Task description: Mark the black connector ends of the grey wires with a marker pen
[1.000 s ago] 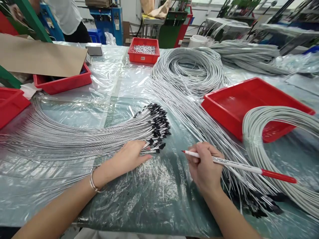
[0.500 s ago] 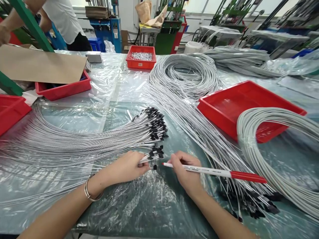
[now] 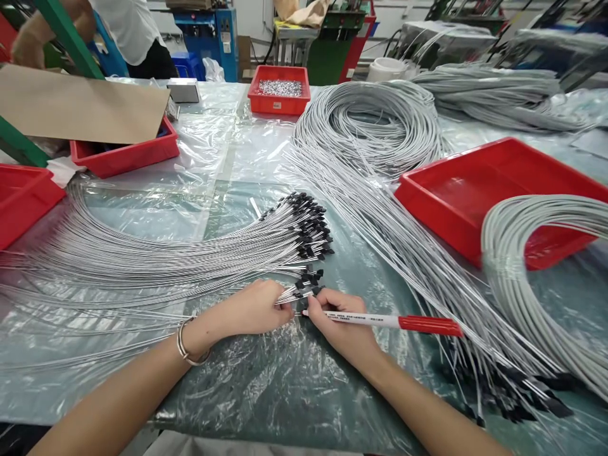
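My left hand [image 3: 261, 306] is closed on a few thin grey cables, close to their black end connectors [image 3: 311, 278]. Between the fingers and thumb of my right hand [image 3: 344, 316] is a white marker with a red cap end [image 3: 403, 321], held almost level. Its tip meets the cable ends beside my left fingertips; the exact contact is hidden by my fingers. Just beyond my hands, a wide bundle of grey cables [image 3: 190, 259] lies on the plastic-covered table, its black connectors [image 3: 313, 225] gathered at the right end.
Coiled grey cables [image 3: 370, 120] trail toward the front right, with another coil [image 3: 508, 253] overlapping a red tray [image 3: 456, 234]. A red bin of small metal parts [image 3: 278, 104] stands at the back. Cardboard [image 3: 85, 104] covers another red bin [image 3: 128, 158]. A person in white [image 3: 130, 31] is behind.
My right hand has moved left, bringing the marker tip to the cable ends by my left hand. My left hand still grips the cables. The whole view has tilted down slightly.
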A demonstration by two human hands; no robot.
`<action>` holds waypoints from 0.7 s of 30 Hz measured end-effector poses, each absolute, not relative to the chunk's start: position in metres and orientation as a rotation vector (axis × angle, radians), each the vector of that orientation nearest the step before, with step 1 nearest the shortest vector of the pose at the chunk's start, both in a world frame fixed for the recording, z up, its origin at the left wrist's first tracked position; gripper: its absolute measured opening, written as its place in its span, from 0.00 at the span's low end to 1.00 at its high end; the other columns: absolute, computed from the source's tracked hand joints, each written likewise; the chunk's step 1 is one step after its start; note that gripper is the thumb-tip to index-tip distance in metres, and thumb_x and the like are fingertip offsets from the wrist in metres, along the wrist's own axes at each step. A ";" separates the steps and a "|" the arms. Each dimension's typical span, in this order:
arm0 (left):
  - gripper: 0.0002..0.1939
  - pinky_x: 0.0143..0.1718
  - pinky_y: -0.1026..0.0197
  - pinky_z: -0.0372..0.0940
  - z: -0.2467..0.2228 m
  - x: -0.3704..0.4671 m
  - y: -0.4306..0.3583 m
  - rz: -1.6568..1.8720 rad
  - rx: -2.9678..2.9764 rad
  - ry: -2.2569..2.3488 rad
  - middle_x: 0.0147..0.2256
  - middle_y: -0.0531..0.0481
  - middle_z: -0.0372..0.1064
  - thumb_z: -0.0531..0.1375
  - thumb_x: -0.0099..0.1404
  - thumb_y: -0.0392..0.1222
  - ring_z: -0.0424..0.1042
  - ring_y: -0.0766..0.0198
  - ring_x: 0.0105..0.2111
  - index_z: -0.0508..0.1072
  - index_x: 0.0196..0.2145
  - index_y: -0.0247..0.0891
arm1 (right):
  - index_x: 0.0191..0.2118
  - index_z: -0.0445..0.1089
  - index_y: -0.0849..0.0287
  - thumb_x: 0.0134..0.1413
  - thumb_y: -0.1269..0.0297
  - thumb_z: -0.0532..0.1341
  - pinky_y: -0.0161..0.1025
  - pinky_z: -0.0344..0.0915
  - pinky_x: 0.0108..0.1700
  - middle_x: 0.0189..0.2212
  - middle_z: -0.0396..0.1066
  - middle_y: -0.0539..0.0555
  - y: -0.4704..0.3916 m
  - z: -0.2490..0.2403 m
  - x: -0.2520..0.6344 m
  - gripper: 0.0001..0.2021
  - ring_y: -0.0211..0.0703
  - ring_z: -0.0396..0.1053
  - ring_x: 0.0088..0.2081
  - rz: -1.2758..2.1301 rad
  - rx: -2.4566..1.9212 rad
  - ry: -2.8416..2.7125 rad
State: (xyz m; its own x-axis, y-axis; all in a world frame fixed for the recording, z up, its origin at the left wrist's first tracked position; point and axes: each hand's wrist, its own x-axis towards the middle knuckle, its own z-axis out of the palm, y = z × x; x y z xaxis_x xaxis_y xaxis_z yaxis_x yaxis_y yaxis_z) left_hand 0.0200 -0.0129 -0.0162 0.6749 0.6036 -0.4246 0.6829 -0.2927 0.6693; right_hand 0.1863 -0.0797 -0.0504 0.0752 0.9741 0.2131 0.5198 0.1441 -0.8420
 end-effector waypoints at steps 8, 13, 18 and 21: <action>0.16 0.17 0.60 0.39 -0.013 0.020 -0.013 -0.137 2.024 0.975 0.16 0.56 0.44 0.49 0.59 0.47 0.43 0.70 0.16 0.49 0.20 0.38 | 0.15 0.53 0.60 0.51 0.65 0.55 0.32 0.46 0.20 0.12 0.49 0.45 -0.080 -0.053 0.188 0.17 0.31 0.48 0.16 0.698 -1.467 -1.613; 0.17 0.17 0.61 0.39 -0.009 0.020 -0.015 -0.119 2.016 1.000 0.16 0.57 0.44 0.50 0.59 0.48 0.43 0.71 0.15 0.48 0.19 0.38 | 0.13 0.55 0.60 0.49 0.64 0.56 0.32 0.47 0.18 0.10 0.51 0.46 -0.078 -0.047 0.192 0.18 0.31 0.49 0.15 0.774 -1.463 -1.483; 0.21 0.18 0.63 0.41 0.004 0.014 -0.013 -0.056 1.990 0.948 0.18 0.57 0.48 0.49 0.61 0.56 0.47 0.71 0.17 0.53 0.21 0.38 | 0.14 0.64 0.61 0.50 0.65 0.59 0.32 0.51 0.19 0.11 0.56 0.47 -0.076 -0.036 0.215 0.16 0.32 0.52 0.16 0.702 -1.358 -1.085; 0.22 0.20 0.64 0.45 0.005 0.018 -0.009 0.047 1.998 0.960 0.20 0.57 0.51 0.52 0.59 0.61 0.50 0.70 0.20 0.58 0.25 0.38 | 0.15 0.64 0.60 0.49 0.66 0.60 0.32 0.51 0.19 0.11 0.56 0.46 -0.074 -0.029 0.228 0.15 0.31 0.51 0.15 0.674 -1.153 -0.829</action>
State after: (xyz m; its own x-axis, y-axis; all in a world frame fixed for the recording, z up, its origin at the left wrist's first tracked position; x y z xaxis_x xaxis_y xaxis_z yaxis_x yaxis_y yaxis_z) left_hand 0.0179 -0.0085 0.0053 0.6986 0.6425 -0.3148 0.6084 -0.3020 0.7339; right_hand 0.2283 -0.0739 -0.0290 0.5378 0.8158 0.2127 -0.0411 0.2773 -0.9599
